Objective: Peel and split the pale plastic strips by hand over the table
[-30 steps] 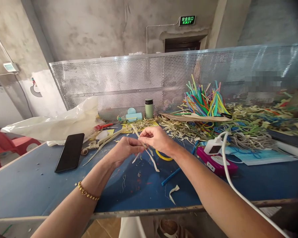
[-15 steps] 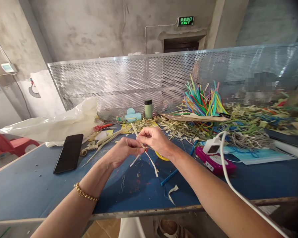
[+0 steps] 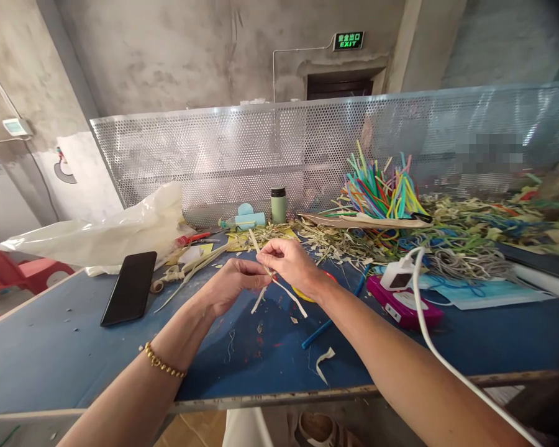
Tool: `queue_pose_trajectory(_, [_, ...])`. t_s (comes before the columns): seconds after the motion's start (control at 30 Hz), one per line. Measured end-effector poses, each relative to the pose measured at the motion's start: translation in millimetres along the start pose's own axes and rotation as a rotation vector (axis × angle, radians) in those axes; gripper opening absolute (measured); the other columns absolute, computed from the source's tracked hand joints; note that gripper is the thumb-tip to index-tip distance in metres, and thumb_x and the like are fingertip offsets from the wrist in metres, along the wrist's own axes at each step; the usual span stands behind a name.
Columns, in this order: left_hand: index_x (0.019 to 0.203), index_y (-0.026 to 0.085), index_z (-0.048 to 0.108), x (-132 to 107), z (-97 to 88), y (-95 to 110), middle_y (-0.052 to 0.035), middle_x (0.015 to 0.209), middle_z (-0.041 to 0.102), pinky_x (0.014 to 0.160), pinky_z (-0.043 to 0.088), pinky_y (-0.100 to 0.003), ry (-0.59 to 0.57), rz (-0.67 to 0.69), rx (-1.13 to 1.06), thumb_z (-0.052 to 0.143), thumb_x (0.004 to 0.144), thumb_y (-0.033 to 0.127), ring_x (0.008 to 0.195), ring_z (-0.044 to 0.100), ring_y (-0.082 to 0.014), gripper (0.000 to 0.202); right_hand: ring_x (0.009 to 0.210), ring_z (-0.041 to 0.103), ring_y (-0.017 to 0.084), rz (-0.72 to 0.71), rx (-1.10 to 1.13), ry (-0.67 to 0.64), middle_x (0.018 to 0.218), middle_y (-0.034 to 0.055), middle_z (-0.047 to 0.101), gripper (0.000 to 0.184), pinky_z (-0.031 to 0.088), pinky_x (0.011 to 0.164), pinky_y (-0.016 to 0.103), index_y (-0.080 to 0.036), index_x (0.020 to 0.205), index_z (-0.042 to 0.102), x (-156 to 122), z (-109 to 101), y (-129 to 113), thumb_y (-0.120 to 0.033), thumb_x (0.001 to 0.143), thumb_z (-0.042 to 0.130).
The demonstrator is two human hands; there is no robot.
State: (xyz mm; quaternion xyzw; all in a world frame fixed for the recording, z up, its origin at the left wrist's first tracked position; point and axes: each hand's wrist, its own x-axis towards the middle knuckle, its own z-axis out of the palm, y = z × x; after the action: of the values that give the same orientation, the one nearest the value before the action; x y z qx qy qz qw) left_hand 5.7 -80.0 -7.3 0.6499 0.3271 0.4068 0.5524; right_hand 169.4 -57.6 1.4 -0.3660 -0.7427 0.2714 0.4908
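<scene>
My left hand (image 3: 240,279) and my right hand (image 3: 291,264) meet over the middle of the blue table, both closed in a pinch. Between their fingertips is a pale, flat fibre strip (image 3: 254,242), its upper end pointing away from me. Two pale tails (image 3: 294,299) hang below the fingers and spread apart. Where the strips cross is mostly hidden by my fingers. A yellow ring-shaped piece (image 3: 302,295) lies partly behind my right wrist. A blue stick (image 3: 317,333) rests under my right forearm, and a loose pale scrap (image 3: 325,365) lies near the front edge.
A black phone (image 3: 128,288) lies at left, near a plastic sheet (image 3: 97,239). To the right are a magenta power strip (image 3: 400,304) with a white cable (image 3: 422,304) and a blue mask (image 3: 489,295). Behind stand a green bottle (image 3: 278,208), coloured stems (image 3: 382,186) and dried leaf strips (image 3: 340,239).
The hanging tails have swung to the right and slightly up. My fingertips have shifted slightly on the strip. More of a red-orange curve shows beside my right wrist.
</scene>
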Motion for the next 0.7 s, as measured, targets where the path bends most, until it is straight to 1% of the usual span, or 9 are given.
queue_pose_trajectory(0.1, [0.066,0.012,0.073,3.6,-1.5,-1.3,-0.0016,0.061,0.059,0.06,0.033,-0.026,0.092,0.021,-0.141,0.082,0.065,0.027,0.058,0.044,-0.0098,0.018,0.056,0.049,0.012,-0.06,-0.117,0.139,0.061,-0.0003,0.056,0.025,0.035,0.055,0.025,-0.016,0.069,0.061,3.5,-11.5,-5.6,-0.035,0.085,0.058])
queue_pose_trajectory(0.17, [0.065,0.012,0.072,6.0,-3.7,-0.9,-0.0003,0.06,0.057,0.059,0.034,-0.024,0.159,0.057,-0.258,0.083,0.065,0.029,0.058,0.044,-0.0089,0.02,0.054,0.044,0.011,-0.061,-0.203,0.257,0.057,-0.0008,0.053,0.029,0.03,0.053,0.025,-0.015,0.067,0.061,4.2,-18.6,-9.9,-0.036,0.087,0.055])
queue_pose_trajectory(0.23, [0.068,0.013,0.072,8.0,-6.2,-0.3,0.0014,0.059,0.055,0.057,0.034,-0.023,0.199,0.092,-0.358,0.083,0.065,0.029,0.057,0.043,-0.0078,0.021,0.052,0.041,0.01,0.003,-0.234,0.223,0.053,-0.0015,0.049,0.029,0.027,0.052,0.026,-0.015,0.06,0.059,2.6,-20.7,-12.8,-0.033,0.083,0.058])
queue_pose_trajectory(0.3, [0.074,0.013,0.073,9.6,-8.3,-0.2,0.0027,0.06,0.053,0.056,0.034,-0.022,0.226,0.105,-0.422,0.084,0.066,0.028,0.055,0.042,-0.0069,0.021,0.05,0.038,0.009,0.125,-0.156,0.072,0.05,-0.0033,0.045,0.027,0.025,0.05,0.025,-0.015,0.056,0.058,-0.6,-16.7,-13.1,-0.031,0.077,0.064])
queue_pose_trajectory(0.33, [0.076,0.013,0.073,10.1,-8.9,-0.5,0.003,0.059,0.053,0.055,0.034,-0.021,0.237,0.106,-0.436,0.084,0.065,0.028,0.055,0.041,-0.0067,0.021,0.049,0.036,0.009,0.155,-0.08,-0.01,0.049,-0.0045,0.043,0.028,0.024,0.049,0.025,-0.016,0.057,0.058,-2.3,-12.9,-12.3,-0.034,0.077,0.065])
queue_pose_trajectory(0.4, [0.076,0.012,0.072,10.6,-9.0,-1.5,0.0028,0.06,0.053,0.055,0.034,-0.021,0.248,0.098,-0.442,0.084,0.065,0.027,0.055,0.041,-0.0065,0.023,0.05,0.035,0.008,0.125,0.064,-0.095,0.052,-0.0055,0.043,0.026,0.024,0.049,0.024,-0.015,0.061,0.059,-5.1,-4.3,-9.8,-0.036,0.075,0.066])
queue_pose_trajectory(0.47, [0.076,0.01,0.073,10.5,-7.9,-2.2,0.0014,0.063,0.056,0.055,0.036,-0.021,0.243,0.084,-0.435,0.085,0.063,0.027,0.056,0.042,-0.0067,0.025,0.05,0.033,0.007,0.109,0.153,-0.102,0.053,-0.0064,0.04,0.028,0.024,0.049,0.023,-0.015,0.061,0.058,-6.5,2.8,-7.5,-0.038,0.073,0.069])
queue_pose_trajectory(0.53, [0.076,0.01,0.073,10.0,-6.7,-2.2,-0.0003,0.067,0.059,0.057,0.037,-0.022,0.234,0.068,-0.429,0.086,0.061,0.027,0.058,0.044,-0.0074,0.027,0.049,0.031,0.007,0.132,0.187,-0.067,0.05,-0.0072,0.038,0.031,0.022,0.047,0.023,-0.016,0.059,0.056,-6.7,6.7,-6.6,-0.04,0.071,0.071])
queue_pose_trajectory(0.7, [0.072,0.01,0.072,8.5,-6.0,-0.1,-0.0011,0.065,0.059,0.06,0.039,-0.024,0.221,0.055,-0.409,0.087,0.059,0.027,0.058,0.046,-0.0086,0.027,0.046,0.03,0.007,0.16,0.116,-0.036,0.048,-0.0072,0.038,0.03,0.019,0.044,0.023,-0.016,0.061,0.056,-6.6,7.2,-6.5,-0.04,0.072,0.069])
